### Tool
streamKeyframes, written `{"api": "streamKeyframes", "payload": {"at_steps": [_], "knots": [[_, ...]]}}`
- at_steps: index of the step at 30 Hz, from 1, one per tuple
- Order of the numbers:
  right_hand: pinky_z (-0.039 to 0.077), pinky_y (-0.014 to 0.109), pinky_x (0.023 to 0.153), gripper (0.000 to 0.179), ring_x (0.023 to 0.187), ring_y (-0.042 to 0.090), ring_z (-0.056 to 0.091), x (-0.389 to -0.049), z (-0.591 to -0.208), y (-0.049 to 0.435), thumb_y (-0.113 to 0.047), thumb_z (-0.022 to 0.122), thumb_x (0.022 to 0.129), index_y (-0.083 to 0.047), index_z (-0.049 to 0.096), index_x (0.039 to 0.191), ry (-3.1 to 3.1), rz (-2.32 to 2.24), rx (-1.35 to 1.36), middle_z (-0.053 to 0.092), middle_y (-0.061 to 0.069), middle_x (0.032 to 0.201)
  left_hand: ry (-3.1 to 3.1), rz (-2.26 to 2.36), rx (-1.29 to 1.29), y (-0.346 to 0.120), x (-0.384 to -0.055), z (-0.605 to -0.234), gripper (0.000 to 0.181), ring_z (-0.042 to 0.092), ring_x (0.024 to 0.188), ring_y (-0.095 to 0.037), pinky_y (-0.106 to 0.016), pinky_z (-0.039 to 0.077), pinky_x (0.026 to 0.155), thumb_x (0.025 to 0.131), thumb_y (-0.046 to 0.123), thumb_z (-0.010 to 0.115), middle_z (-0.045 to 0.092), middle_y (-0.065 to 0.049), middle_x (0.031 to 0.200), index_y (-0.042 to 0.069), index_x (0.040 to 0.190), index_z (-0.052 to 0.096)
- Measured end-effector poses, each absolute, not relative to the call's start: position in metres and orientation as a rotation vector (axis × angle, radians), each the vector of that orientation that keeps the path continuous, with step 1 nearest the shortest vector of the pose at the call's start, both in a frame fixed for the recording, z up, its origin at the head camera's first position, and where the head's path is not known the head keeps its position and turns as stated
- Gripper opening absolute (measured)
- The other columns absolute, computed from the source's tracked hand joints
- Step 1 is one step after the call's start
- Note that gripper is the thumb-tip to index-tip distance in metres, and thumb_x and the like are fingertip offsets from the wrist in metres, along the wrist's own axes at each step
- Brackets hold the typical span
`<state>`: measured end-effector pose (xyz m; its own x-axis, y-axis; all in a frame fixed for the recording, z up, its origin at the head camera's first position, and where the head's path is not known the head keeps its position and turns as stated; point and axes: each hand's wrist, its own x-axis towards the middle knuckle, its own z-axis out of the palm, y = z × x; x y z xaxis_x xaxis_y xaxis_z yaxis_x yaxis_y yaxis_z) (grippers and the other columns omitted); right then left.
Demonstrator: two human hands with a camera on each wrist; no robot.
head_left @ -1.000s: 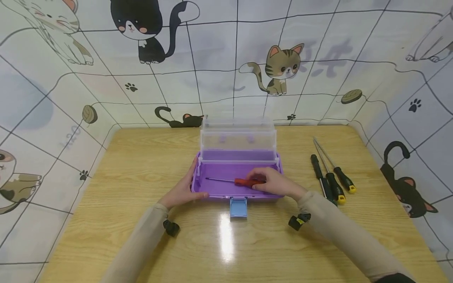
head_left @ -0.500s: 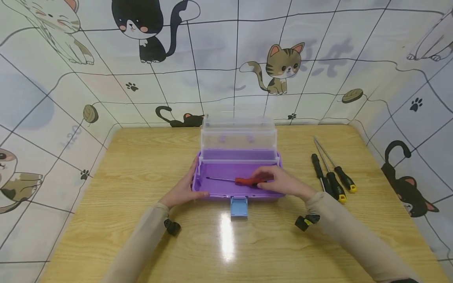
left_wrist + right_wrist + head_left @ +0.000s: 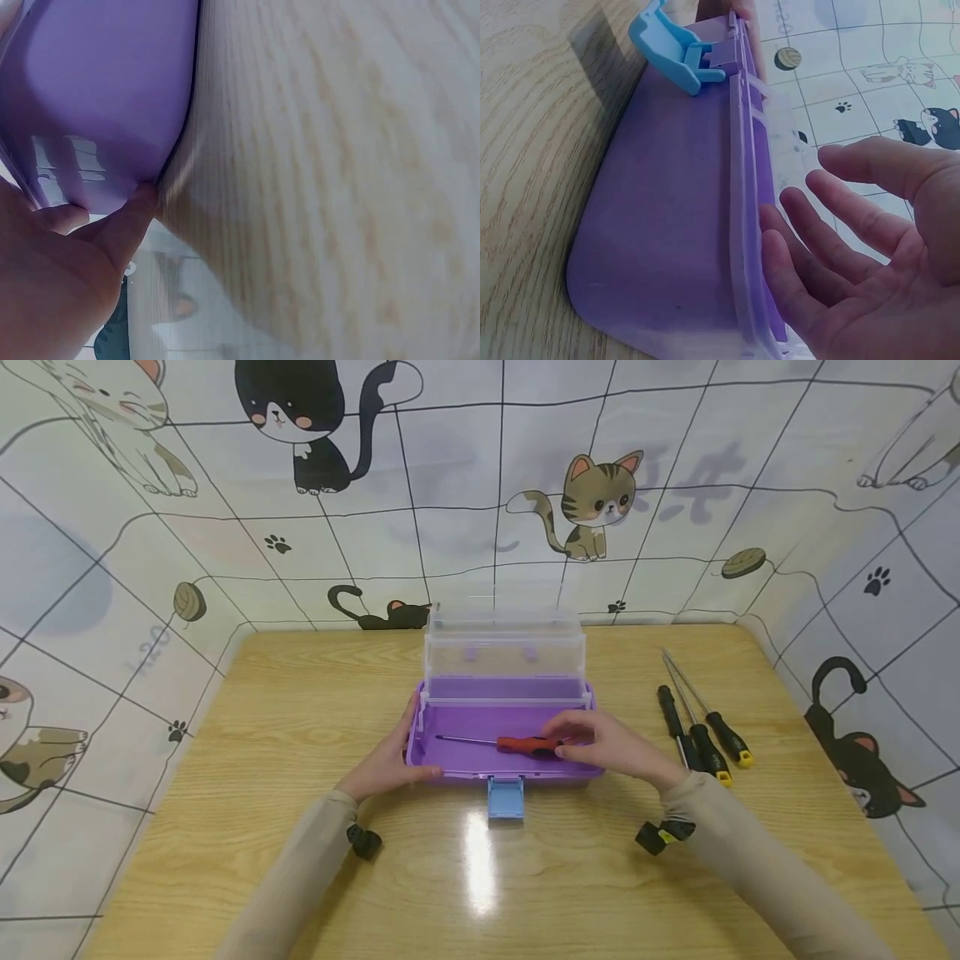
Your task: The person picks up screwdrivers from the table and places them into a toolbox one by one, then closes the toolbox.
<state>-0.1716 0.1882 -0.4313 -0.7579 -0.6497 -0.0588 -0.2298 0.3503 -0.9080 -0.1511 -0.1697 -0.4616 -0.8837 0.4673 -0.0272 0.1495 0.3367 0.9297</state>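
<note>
A purple toolbox (image 3: 465,721) sits mid-table with its clear lid (image 3: 506,652) raised at the back and a blue latch (image 3: 506,799) hanging from the front. Inside lies a screwdriver (image 3: 517,745) with a red handle, its shaft pointing left. My left hand (image 3: 384,767) holds the box's left end, thumb at the front edge and fingers along the side. Over the box's right part is my right hand (image 3: 618,743), near the handle's end. The right wrist view shows its fingers (image 3: 829,236) spread and relaxed, nothing between them; the screwdriver is hidden there.
To the right of the box, several dark-handled screwdrivers (image 3: 701,747) lie on the wooden table (image 3: 322,677), shafts mostly pointing away. A cat-print sheet (image 3: 465,468) rises behind and at both sides. Small black cameras are worn at both wrists.
My right hand has let go of the red-handled screwdriver and shifted to the right, its fingers loosened. The screwdriver stays in place in the box, and my left hand has not moved.
</note>
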Motion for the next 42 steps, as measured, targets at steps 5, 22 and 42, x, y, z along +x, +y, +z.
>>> {"api": "streamKeyframes", "payload": {"at_steps": [5, 22, 42], "knots": [[0.049, 0.04, 0.091, 0.027, 0.108, 0.036, 0.059, -0.17, -0.428, 0.192, -0.002, 0.064, 0.09, 0.005, 0.062, 0.116, 2.202, -1.395, -0.755, 0.063, 0.021, 0.116, 2.316, 1.585, 0.568, -0.169, -0.152, -0.463, 0.123, 0.016, 0.141, -0.039, -0.054, 0.024, 0.109, 0.075, 0.009, 0.083, -0.006, -0.011, 0.16, 0.016, 0.154, -0.011], [0.05, 0.032, 0.09, 0.031, 0.111, 0.033, 0.057, -0.163, -0.419, 0.215, -0.008, 0.066, 0.092, 0.003, 0.061, 0.12, 2.265, -1.46, -0.616, 0.059, 0.022, 0.121, 2.298, 1.613, 0.605, -0.173, -0.158, -0.482, 0.124, 0.015, 0.142, -0.039, -0.056, 0.025, 0.109, 0.077, 0.012, 0.082, -0.006, -0.01, 0.16, 0.027, 0.153, -0.013], [0.052, 0.029, 0.086, 0.03, 0.106, 0.029, 0.06, -0.161, -0.422, 0.25, -0.013, 0.061, 0.096, 0.001, 0.06, 0.123, 2.347, -1.489, -0.581, 0.061, 0.016, 0.121, 2.326, 1.603, 0.605, -0.174, -0.16, -0.491, 0.125, 0.019, 0.141, -0.035, -0.053, 0.027, 0.108, 0.076, 0.016, 0.084, -0.003, -0.003, 0.161, 0.032, 0.154, -0.013]]}}
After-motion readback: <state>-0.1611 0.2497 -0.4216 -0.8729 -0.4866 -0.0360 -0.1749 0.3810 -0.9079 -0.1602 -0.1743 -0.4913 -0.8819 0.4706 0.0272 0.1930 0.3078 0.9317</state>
